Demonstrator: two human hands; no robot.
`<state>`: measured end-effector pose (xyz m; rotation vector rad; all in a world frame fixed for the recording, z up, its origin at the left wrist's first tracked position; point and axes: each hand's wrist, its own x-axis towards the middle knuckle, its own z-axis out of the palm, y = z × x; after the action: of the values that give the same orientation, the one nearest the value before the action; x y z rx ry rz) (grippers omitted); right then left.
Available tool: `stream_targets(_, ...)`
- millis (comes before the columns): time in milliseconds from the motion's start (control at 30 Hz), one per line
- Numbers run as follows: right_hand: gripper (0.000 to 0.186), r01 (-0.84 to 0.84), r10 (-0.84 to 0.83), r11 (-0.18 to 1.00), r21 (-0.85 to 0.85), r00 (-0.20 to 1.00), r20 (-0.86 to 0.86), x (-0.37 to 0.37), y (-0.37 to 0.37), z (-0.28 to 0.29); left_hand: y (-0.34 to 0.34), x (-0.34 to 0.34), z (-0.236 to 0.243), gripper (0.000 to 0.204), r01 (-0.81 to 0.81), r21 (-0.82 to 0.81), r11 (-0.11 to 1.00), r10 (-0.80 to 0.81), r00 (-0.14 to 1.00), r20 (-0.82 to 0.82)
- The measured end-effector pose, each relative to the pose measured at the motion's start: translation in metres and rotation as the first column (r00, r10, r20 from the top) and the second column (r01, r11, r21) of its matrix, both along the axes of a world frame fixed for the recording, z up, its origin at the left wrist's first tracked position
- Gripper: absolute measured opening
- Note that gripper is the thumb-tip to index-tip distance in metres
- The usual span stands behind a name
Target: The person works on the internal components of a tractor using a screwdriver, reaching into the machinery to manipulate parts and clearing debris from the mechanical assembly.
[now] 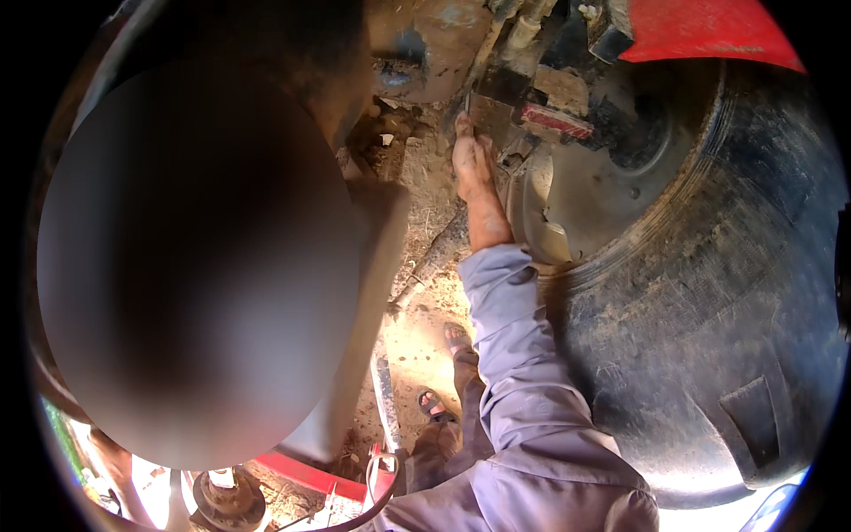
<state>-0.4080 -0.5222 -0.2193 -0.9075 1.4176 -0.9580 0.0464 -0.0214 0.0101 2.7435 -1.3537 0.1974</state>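
My right hand (474, 158) reaches forward beneath the machine, its sleeve rolled to the forearm. The fingers are closed around the lower end of a thin metal rod (468, 100), which runs upward from the fist; what kind of tool or part it is does not show. Close to its right are a dirty metal bracket (490, 117) and a red-faced block (557, 121). The wheel's pale rim (612, 199) lies to the right of my wrist. My left hand is out of sight; a large blurred oval hides much of the left side.
A big black tyre (709, 293) fills the right side, under a red fender (709, 31). Soil-covered ground (417, 355) lies below, with my sandalled feet (432, 404) on it. At the lower left are a red curved bar (310, 474) and a rusty round part (229, 503).
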Motion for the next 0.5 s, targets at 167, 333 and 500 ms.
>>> stream_targets(167, 0.036, 0.213, -0.290, 0.944, 0.253, 0.901, 0.323, 0.010, 0.024, 0.035, -0.014, -0.022, 0.011, 0.058, -0.007, 0.088, 0.996, 0.002, 0.999, 0.054)
stream_targets(333, 0.033, 0.283, -0.340, 0.939, 0.197, 0.855, 0.393, 0.024, 0.050, 0.011, 0.001, -0.004, 0.004, 0.062, 0.051, 0.068, 0.996, -0.058, 0.993, 0.099)
stream_targets(500, 0.036, 0.250, -0.255, 0.967, 0.051, 0.939, 0.232, 0.002, 0.032, 0.010, 0.009, 0.003, -0.001, 0.060, 0.075, 0.031, 0.997, -0.078, 0.990, 0.118)
